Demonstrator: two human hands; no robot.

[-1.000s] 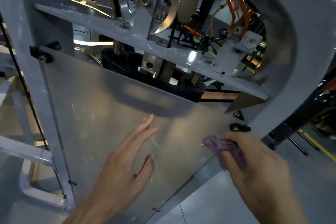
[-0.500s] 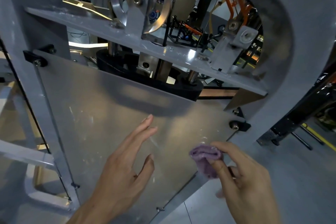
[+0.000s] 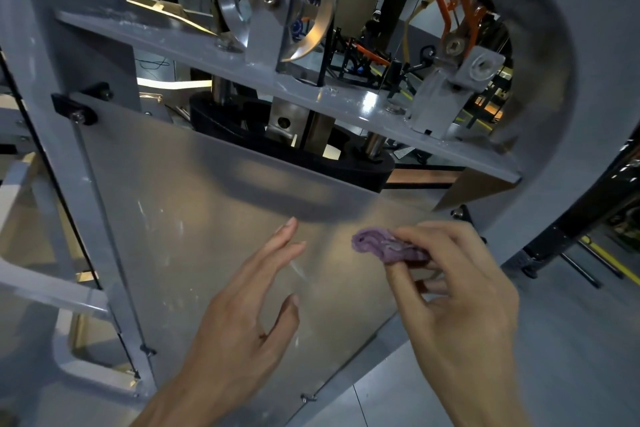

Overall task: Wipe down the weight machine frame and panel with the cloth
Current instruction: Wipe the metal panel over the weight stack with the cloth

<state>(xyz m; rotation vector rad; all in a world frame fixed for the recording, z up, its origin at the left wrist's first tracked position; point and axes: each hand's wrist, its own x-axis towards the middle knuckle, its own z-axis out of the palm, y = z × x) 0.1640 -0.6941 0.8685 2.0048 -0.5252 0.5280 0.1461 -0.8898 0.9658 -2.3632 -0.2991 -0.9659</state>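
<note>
Right hand [image 3: 460, 291] pinches purple cloth [image 3: 384, 248] (left hand [image 3: 242, 315] open-fingered).

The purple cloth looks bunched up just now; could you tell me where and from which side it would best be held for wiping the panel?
The cloth is a crumpled wad pinched at its right end by the right hand. Probably best to grip that bunched right end from the right, leaving the free rounded left end to press on the panel. The left hand stays open.

Cloth [image 3: 384, 248] in right hand [image 3: 460, 291] — before panel [image 3: 194, 204], right of left hand [image 3: 242, 319].
</note>
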